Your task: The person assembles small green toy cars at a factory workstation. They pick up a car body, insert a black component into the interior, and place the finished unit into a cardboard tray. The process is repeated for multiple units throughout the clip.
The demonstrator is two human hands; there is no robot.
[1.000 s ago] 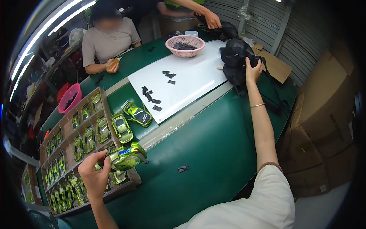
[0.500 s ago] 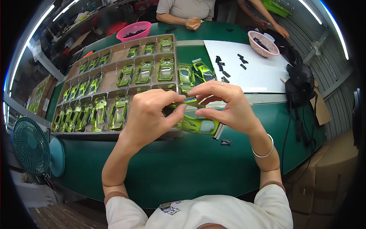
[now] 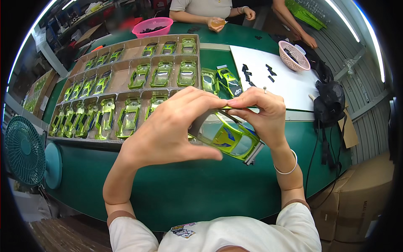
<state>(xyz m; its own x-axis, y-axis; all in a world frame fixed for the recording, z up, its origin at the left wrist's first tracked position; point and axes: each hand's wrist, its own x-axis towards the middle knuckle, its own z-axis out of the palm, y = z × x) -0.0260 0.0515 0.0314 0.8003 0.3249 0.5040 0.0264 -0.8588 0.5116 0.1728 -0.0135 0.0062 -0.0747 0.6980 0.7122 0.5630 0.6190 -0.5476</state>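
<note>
My R hand point(image 3: 263, 110) pinches green toy car point(image 3: 226, 136) at far edge; L hand point(image 3: 166, 126) fingertips there, thumb spread clear. Prob light, stiff plastic; hold sides, avoid spoiler point(image 3: 254, 153).

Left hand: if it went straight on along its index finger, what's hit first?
Likely the right hand: its fingertips sit right at the end of the left hand's index finger, by the toy car's upper edge. Can't tell whether they touch.

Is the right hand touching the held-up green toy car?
Touching: the head view shows the right hand pinching the upper edge of the green toy car between its fingers.
</note>
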